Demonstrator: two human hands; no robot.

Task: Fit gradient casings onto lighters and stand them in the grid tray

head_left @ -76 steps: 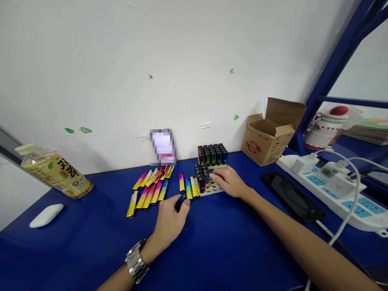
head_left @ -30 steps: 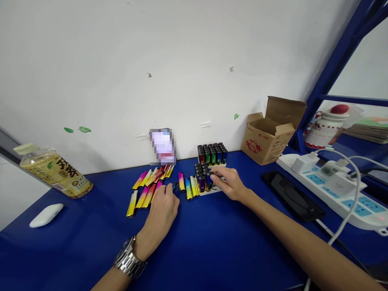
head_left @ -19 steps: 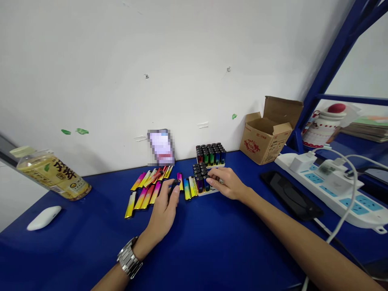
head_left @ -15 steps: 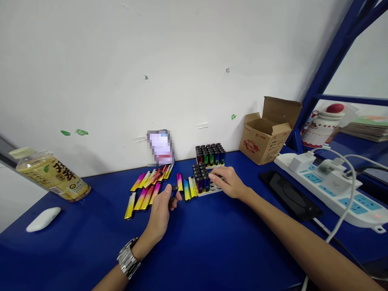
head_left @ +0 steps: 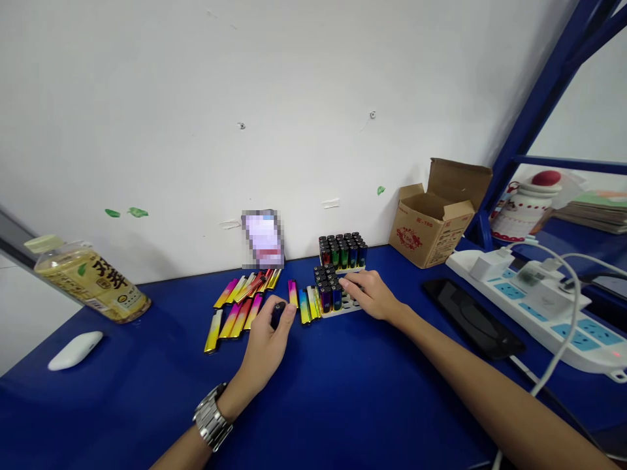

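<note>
Drink bottle [head_left: 93,281]: we see it at the far left, near the wall; a white rounded object [head_left: 76,350] lies in front of it on the blue counter [head_left: 343,391];
Silver watch [head_left: 212,416]: it circles our left wrist;
Loose bright pieces [head_left: 240,316]: they lie in a spread, shading from pink, red and white to yellow; some at the back overlap;
Propped phone [head_left: 263,239]: it stands behind those pieces, against the wall; its screen is blurred;
Left grip [head_left: 267,339]: our fingers and thumb curl closely round a dark cylinder [head_left: 277,313], its end facing up;
Second bright group [head_left: 309,305]: its pieces lie between our left grip and the holder;
Perforated white holder [head_left: 350,307]: front cylinders [head_left: 326,281] stand upright in its left part; holes show to the right; rear cylinders [head_left: 343,251] stand in a block behind, near the wall;
Right grip [head_left: 371,295]: our fingers are half curled, tips at the front cylinders' right side; whether they have hold of one, we cannot tell;
Carton [head_left: 426,225]: it stands by the wall, flaps up;
Black phone [head_left: 473,318]: it lies flat beside the power strip [head_left: 526,310]; white plugs sit in the strip.
</note>
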